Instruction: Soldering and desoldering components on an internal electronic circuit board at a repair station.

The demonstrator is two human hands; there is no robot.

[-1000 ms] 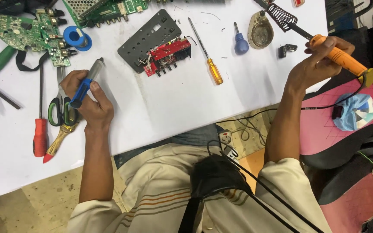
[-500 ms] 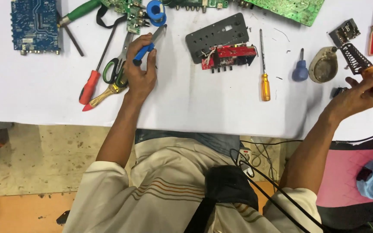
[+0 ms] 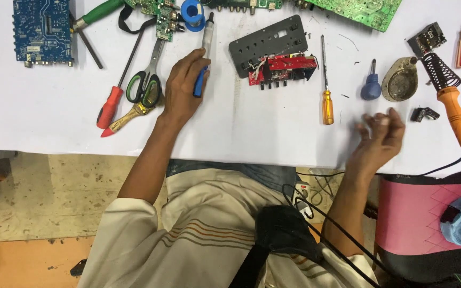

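My left hand grips a grey and blue pen-shaped tool that points away from me, its tip near a blue tape roll. My right hand hovers over the white table, blurred, fingers loosely apart and holding nothing. An orange-handled soldering iron rests in its coil stand to the right of that hand. A red circuit board lies against a dark grey perforated panel between my hands.
Green-handled scissors, a red screwdriver, an orange screwdriver, a stubby blue screwdriver, a blue circuit board, green boards and a round metal dish lie about. A pink seat stands at right.
My right hand has let go of the orange soldering iron, which now rests in its stand, and has drawn back leftward. The left hand still holds the pen-shaped tool.
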